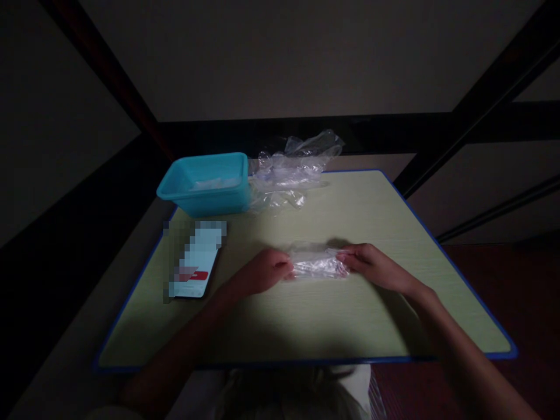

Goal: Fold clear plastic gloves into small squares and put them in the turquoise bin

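A clear plastic bag [318,265], crinkled and folded into a narrow strip, stretches between my two hands just above the table. My left hand [268,270] is closed on its left end, with the fingers curled in. At the right end, my right hand [362,260] pinches the plastic between thumb and fingers. Whether anything lies inside the folded plastic, I cannot tell. Farther back sits a loose heap of clear plastic bags [289,172], touching the right side of a turquoise plastic basket [205,201]. Some whitish material shows inside the basket.
A phone [199,262] with its screen lit lies left of my left arm, partly blurred out. The pale wooden table [350,329] has a blue edge. Behind it stands a wall [297,58] with dark trim, and dark slanting bars are at the right.
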